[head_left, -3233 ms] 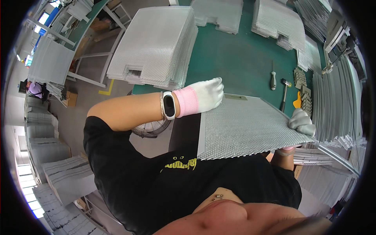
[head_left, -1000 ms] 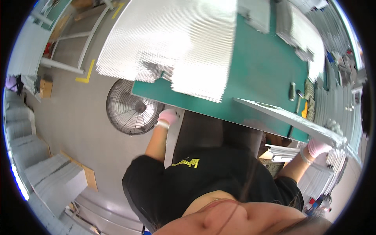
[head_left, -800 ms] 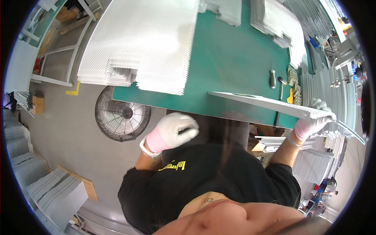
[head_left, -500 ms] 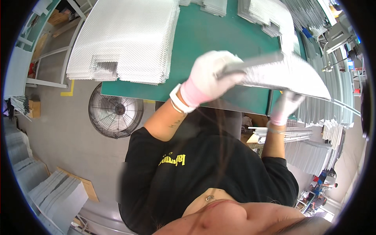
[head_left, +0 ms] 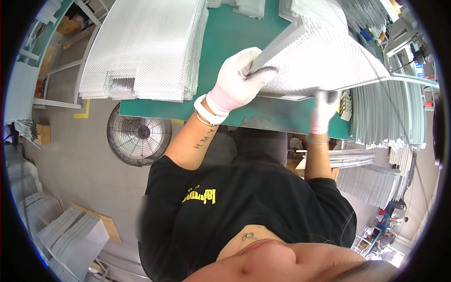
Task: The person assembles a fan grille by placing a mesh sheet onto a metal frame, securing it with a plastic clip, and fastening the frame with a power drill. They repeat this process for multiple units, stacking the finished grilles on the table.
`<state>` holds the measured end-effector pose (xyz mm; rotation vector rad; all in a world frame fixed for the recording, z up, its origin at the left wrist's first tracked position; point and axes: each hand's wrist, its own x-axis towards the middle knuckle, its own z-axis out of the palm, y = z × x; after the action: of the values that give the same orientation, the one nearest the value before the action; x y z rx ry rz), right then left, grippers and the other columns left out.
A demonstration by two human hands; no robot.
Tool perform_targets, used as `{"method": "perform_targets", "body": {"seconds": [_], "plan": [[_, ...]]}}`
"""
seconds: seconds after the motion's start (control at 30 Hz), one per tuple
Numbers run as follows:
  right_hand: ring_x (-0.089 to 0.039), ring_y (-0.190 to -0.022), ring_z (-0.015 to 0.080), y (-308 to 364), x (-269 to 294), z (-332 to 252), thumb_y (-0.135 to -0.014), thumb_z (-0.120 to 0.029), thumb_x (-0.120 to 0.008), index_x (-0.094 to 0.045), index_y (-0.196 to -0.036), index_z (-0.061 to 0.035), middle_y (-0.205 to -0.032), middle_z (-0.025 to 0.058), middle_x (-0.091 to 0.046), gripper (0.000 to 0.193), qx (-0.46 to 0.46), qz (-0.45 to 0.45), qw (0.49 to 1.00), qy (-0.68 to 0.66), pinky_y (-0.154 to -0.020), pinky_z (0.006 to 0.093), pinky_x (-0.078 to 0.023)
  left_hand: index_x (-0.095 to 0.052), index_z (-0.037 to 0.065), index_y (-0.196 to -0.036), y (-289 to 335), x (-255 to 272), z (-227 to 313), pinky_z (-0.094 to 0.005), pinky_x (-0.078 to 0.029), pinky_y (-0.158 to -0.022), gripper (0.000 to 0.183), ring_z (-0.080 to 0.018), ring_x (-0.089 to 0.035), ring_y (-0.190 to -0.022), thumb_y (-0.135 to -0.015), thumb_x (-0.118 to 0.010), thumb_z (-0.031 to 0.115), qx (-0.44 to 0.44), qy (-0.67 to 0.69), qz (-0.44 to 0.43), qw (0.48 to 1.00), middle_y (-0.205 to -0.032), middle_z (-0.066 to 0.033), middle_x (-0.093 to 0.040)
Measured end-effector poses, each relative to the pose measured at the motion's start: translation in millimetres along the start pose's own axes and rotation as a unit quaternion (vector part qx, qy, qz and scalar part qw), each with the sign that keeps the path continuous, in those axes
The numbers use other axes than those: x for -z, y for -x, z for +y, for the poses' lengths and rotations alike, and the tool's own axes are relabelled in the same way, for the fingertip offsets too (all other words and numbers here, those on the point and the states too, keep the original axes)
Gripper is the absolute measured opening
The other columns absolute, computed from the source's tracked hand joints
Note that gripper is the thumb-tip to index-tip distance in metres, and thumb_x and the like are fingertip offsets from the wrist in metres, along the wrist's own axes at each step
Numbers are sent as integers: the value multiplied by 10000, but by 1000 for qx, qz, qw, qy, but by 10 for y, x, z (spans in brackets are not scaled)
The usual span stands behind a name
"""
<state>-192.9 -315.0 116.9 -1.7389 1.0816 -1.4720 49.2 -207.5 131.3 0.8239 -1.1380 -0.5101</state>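
A silver mesh panel (head_left: pixel 319 61) with a grey edge strip is held tilted above the green table (head_left: pixel 235 35). My left hand (head_left: pixel 239 77), in a white and pink glove, is closed round the grey strip (head_left: pixel 281 44) at the panel's left side. At the panel's near edge is my right hand (head_left: pixel 323 110), gloved alike and somewhat blurred. Its fingers are bent against that edge, their tips partly hidden. A thin pale strip (head_left: pixel 413 79) sticks out past the panel's right corner.
A tall stack of mesh sheets (head_left: pixel 145 47) covers the table's left part, with smaller stacks (head_left: pixel 249 8) behind. Many grey frame strips (head_left: pixel 387 113) stand packed at the right. Small beige pieces (head_left: pixel 346 105) lie by my right hand. A floor fan (head_left: pixel 141 131) stands below the table's left corner.
The panel has tilted, its grey strip swinging upward and its mesh face turning into view. My left hand has shifted slightly left and up; my right hand has moved left along the near edge.
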Motion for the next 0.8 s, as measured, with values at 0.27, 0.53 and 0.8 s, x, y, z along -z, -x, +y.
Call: {"method": "perform_targets", "body": {"seconds": [0.27, 0.53, 0.8], "plan": [[-640, -1017, 223, -680, 537, -470, -968, -431, -609, -549, -1176, -30, -1118, 102, -638, 456, 121, 0, 972, -200, -906, 403, -529, -623, -10, -981, 136, 48, 44, -309, -486, -666, 236, -218, -576, -701, -783, -745, 27, -14, -74, -3, 997, -802, -92, -587], [-569, -647, 209, -164, 628, -699, -973, -295, -612, -490, -925, -73, -742, 93, -584, 258, 241, -122, 933, -236, -541, 336, -459, -679, 57, -973, 302, 199, 261, -361, -515, -756, 281, -271, -655, -852, -709, -758, 1, -51, -54, -168, 983, -908, -94, -668], [-642, -796, 252, 418, 1039, -544, -979, -214, -519, -495, -958, -100, -896, 134, -662, 119, 269, -205, 910, -240, -702, 382, -512, -574, -23, -1285, 151, 304, 558, -502, -407, -1021, 818, -380, -550, -1195, -806, -689, 629, 2, 158, -519, 840, -1300, -212, -579]]}}
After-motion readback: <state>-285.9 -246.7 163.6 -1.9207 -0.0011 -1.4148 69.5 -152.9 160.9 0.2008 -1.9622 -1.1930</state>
